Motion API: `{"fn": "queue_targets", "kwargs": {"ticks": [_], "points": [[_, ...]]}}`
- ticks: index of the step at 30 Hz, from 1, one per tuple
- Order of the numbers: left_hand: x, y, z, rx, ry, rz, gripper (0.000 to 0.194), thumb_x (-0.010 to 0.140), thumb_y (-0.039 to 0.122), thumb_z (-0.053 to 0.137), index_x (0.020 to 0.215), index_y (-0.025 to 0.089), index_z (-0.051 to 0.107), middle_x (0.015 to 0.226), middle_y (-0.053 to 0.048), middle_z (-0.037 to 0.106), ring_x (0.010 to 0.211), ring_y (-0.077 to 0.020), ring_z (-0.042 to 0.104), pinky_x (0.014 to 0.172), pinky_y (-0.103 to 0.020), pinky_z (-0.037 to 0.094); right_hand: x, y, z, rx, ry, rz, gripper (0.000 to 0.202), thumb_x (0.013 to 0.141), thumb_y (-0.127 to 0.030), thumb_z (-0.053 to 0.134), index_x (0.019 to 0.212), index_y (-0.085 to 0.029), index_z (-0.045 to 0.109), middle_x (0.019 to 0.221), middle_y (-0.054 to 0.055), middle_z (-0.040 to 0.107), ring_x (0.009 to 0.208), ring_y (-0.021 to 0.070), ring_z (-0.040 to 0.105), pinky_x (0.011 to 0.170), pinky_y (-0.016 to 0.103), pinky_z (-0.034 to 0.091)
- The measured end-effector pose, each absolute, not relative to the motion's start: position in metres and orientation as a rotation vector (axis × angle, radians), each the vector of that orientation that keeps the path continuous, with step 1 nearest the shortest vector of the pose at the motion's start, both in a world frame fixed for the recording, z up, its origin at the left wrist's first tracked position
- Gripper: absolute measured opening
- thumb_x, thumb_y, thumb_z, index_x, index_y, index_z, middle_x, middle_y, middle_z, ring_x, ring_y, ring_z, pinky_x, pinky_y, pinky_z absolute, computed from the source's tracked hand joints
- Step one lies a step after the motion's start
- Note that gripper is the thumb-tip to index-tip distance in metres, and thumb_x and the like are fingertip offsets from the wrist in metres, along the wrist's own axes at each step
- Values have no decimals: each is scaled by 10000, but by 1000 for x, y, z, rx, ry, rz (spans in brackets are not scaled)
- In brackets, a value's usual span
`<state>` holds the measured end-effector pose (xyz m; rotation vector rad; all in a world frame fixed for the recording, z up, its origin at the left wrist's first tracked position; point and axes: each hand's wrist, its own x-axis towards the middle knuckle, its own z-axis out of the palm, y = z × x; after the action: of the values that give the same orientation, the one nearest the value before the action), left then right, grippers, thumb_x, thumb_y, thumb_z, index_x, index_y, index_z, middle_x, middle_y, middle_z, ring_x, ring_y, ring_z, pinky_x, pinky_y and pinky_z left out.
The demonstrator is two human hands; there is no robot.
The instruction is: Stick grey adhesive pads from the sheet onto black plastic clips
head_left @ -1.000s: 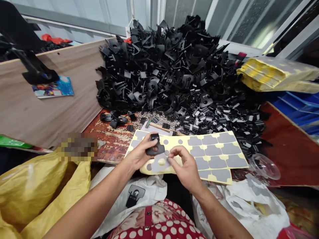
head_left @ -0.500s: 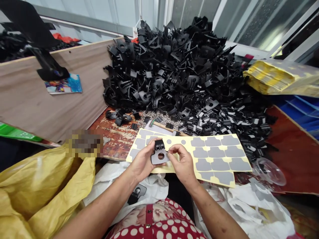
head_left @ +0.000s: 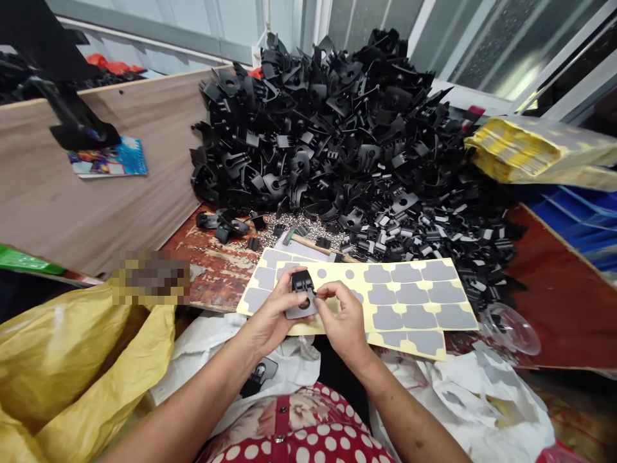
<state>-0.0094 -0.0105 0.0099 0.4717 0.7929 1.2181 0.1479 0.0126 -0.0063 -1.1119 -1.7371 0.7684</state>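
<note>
My left hand (head_left: 274,316) is wrapped round a black plastic clip (head_left: 302,280) with a flat grey face and a round hole. Its thumb lies across the face, close to the hole. Thumb and forefinger of my right hand (head_left: 344,316) are pinched together at the clip's right edge; anything small between them is hidden. Beneath both hands lie yellow backing sheets (head_left: 359,262) with rows of grey stickers (head_left: 405,294). Another black clip (head_left: 260,375) rests on white plastic by my lap.
Behind the sheets lie a hammer (head_left: 315,245) and scattered small metal bits (head_left: 313,225). A tall heap of black clip parts (head_left: 308,128) rises at the back. Yellow sacking (head_left: 77,360) is at left, a clear plastic lid (head_left: 511,329) and stacked yellow sheets (head_left: 535,148) at right.
My left thumb has moved onto the clip's face beside the hole. My right fingers stay pinched at its edge. The whole view has shifted slightly.
</note>
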Motion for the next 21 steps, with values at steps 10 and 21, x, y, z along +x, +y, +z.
{"fn": "queue_targets", "kwargs": {"ticks": [10, 21], "points": [[0, -13, -13, 948, 1261, 1388, 422, 764, 133, 730, 1147, 252, 598, 1026, -12, 620, 997, -192, 583, 854, -252, 462, 146, 14, -9, -1240, -1650, 1000, 480, 783, -146, 638, 1218, -263, 472, 1208, 32, 576, 714, 105, 694, 764, 302, 597], [4, -19, -9, 522, 1064, 1368, 534, 734, 298, 830, 1173, 308, 526, 935, 52, 543, 640, -94, 532, 446, -163, 423, 152, 1, 0, -1243, -2034, 190, 509, 836, -353, 757, 1305, -273, 577, 1320, 179, 558, 1223, 415, 536, 1045, 652, 412]]}}
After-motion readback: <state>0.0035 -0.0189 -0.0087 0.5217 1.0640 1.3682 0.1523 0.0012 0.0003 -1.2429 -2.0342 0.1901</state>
